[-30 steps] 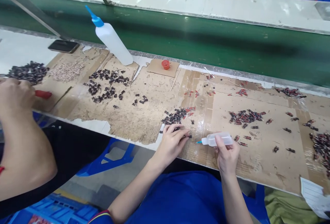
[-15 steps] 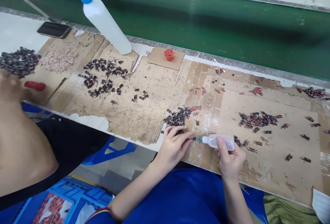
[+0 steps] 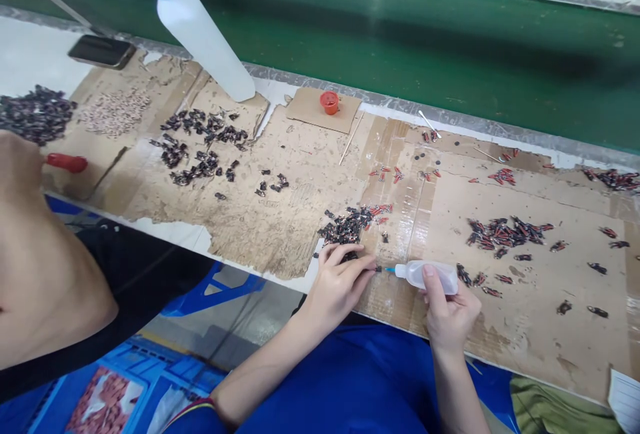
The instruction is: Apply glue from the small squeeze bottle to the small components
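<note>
Down at the near left, a blue crate (image 3: 127, 369) held pinkish-red pieces (image 3: 113, 391). At the near edge of the tabletop (image 3: 280, 247), the left hand (image 3: 337, 281) had its fingers pinched together on a small black part (image 3: 379, 269), which jutted right from the fingertips. Just beside it, the right hand (image 3: 453, 311) had its fingers closed around a translucent squeeze bottle (image 3: 430, 277); what it contained could not be told. The bottle lay nearly level in the grip, its long axis running left to right, its blue nozzle (image 3: 390, 269) pointing left at the part; whether the tip touched was too small to tell. Beyond the left hand lay a pile of black parts (image 3: 345, 226). Farther back, a red cup (image 3: 329, 102) held something unclear, and a large white bottle (image 3: 205, 44) stood with its blue spout upward.
</note>
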### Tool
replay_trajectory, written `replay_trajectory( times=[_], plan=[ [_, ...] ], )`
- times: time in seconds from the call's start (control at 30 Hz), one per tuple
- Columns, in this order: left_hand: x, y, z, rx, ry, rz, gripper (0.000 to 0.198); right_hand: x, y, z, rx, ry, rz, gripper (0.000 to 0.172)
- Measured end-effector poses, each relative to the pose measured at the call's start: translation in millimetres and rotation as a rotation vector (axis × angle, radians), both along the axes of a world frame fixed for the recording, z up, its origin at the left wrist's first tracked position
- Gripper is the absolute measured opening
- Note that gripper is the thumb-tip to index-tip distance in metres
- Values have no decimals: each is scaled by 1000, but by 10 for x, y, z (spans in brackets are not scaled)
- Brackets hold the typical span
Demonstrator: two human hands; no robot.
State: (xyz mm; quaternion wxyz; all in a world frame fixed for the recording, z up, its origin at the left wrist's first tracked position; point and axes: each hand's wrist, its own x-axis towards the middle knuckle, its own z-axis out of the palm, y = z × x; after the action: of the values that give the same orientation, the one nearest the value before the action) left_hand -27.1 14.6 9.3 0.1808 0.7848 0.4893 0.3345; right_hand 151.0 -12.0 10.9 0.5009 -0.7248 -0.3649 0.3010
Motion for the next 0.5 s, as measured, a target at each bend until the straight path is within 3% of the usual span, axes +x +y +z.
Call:
replay_trajectory(
  times=[0.5],
  plan=[
    [7,-7,-7,36,44,14,12,-21,40,71,26,3,48,36]
  ],
)
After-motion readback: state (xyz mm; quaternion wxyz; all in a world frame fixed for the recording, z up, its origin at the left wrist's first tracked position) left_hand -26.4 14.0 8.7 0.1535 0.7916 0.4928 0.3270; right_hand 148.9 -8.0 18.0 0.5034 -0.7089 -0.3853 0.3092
